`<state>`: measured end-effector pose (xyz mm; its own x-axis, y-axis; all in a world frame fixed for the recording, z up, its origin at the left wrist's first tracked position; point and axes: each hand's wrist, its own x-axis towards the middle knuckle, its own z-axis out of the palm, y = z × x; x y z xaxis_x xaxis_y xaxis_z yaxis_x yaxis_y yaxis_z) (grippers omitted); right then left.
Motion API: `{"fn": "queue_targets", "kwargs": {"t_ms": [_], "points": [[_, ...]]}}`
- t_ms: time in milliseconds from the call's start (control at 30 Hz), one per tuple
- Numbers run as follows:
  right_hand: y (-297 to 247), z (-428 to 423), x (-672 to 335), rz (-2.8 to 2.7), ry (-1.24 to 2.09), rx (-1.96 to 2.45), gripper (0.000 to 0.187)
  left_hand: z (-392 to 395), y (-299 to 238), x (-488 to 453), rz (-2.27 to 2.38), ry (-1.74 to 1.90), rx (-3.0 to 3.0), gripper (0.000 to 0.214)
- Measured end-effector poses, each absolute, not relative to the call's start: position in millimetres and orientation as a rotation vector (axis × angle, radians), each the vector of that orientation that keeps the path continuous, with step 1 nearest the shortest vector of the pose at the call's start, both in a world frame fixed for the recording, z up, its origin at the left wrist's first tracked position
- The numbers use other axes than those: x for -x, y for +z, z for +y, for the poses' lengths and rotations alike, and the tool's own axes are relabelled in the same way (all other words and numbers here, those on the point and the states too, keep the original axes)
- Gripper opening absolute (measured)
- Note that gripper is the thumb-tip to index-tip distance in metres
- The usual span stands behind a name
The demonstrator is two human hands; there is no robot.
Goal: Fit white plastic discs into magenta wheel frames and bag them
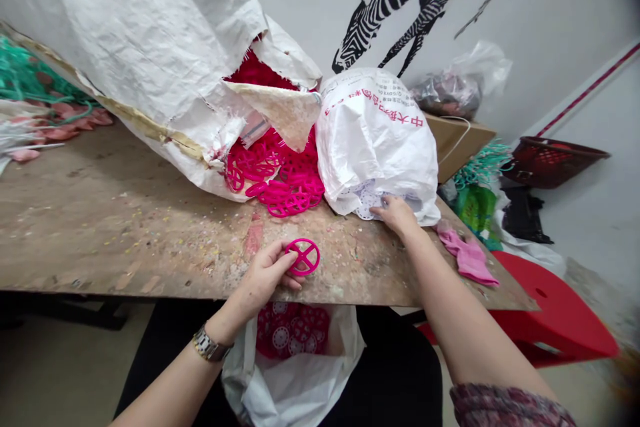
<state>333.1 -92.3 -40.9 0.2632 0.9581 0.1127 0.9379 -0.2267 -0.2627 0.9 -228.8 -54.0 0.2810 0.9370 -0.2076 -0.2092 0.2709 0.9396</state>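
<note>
My left hand (264, 275) pinches a pink plastic wheel-shaped ring (303, 257) near the front edge of the worn wooden table (115, 220). My right hand (399, 215) reaches into the mouth of a white plastic bag with red print (375, 133), its fingers on white lace-like discs (369, 198) there. A heap of pink rings (280, 177) spills from a torn white woven sack (150, 47). On my lap an open white bag (295, 373) holds assembled pink-and-white pieces (293, 330).
A pink cloth (467, 257) lies at the table's right edge. A red plastic stool (555, 320) stands to the right, with a dark red basket (550, 160), a cardboard box (457, 137) and green items (480, 173) behind. Green and pink parts (40, 100) lie at far left.
</note>
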Motion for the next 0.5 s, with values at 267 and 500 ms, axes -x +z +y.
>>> {"fn": "queue_targets", "kwargs": {"t_ms": [267, 500], "points": [[-32.8, -109.9, -332.1, -1.692, -0.018, 2.257, 0.034, -227.5, -60.8, -0.5, 0.941, 0.971, -0.954, 0.042], [-13.2, -162.7, -316.2, -1.61, 0.052, 1.92, 0.02, -226.2, -58.1, -1.3, 0.941, 0.986, -0.909, 0.039]]}}
